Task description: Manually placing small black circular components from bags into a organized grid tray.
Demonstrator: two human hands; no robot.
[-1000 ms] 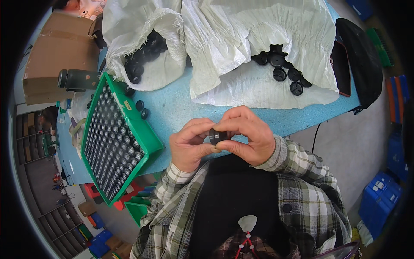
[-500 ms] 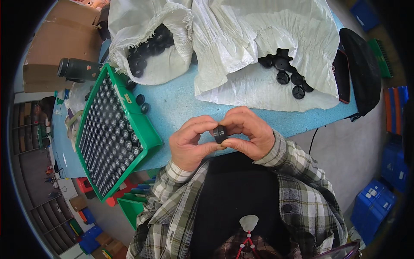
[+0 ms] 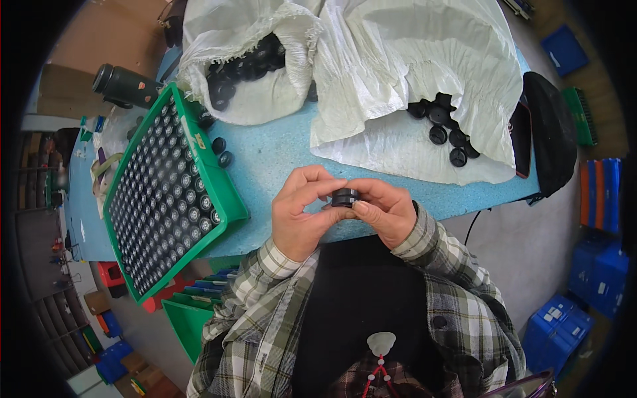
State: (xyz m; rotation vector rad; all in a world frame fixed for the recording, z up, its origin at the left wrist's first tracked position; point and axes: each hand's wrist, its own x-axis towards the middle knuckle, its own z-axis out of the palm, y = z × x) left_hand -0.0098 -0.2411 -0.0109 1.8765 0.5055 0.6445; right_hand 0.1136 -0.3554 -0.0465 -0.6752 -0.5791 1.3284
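Between the fingertips of both hands is a small round black plastic part (image 3: 344, 198), shaped like a short cap or wheel. My left hand (image 3: 304, 209) pinches it from the left, and my right hand (image 3: 386, 209) grips it from the right with thumb and fingers. Left of my hands, a green tray (image 3: 222, 192) holds many rows of round black pieces (image 3: 159, 205) with pale centres. Two loose black caps (image 3: 221, 152) lie beside the tray's right edge.
A white woven sack (image 3: 249, 109) gapes open on black parts at the back. Another white sack (image 3: 371, 86) spills black caps (image 3: 441, 123) at the right. A dark bottle (image 3: 126, 86) is beyond the tray. A black bag (image 3: 547, 136) rests by the blue tabletop's (image 3: 279, 149) right end.
The black part has been turned in my fingers, from standing on edge to lying nearly flat. My right fingers have shifted their hold on it. The whole view has shifted slightly.
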